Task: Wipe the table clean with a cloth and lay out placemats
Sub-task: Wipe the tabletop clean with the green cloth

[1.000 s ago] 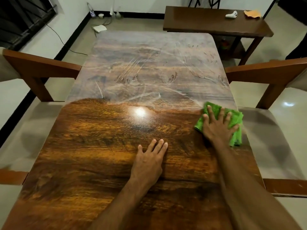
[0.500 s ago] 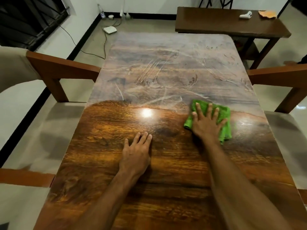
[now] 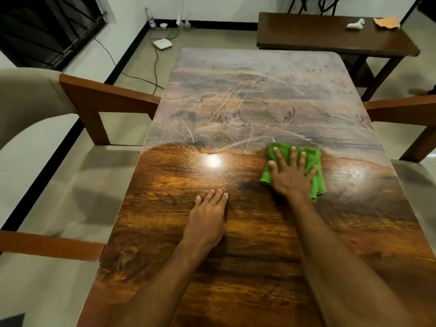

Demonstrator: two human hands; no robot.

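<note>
A long wooden table (image 3: 236,244) fills the view; its near half is dark and glossy, its far half is dull grey with dusty streaks. A folded green cloth (image 3: 317,175) lies right of centre, at the line between the two halves. My right hand (image 3: 291,173) presses flat on the cloth with spread, straight fingers. My left hand (image 3: 207,215) rests flat on the bare glossy wood, left of the cloth and nearer to me. No placemats are in view.
Upholstered chairs with wooden arms stand at the table's left (image 3: 101,97) and right (image 3: 401,109). Behind, a dark side table (image 3: 318,38) carries a white object (image 3: 355,24) and an orange cloth (image 3: 387,21). A white device with cables (image 3: 162,43) lies on the floor.
My right hand has slid the green cloth leftward from the table's right edge toward the centre. My left hand has stayed flat on the wood.
</note>
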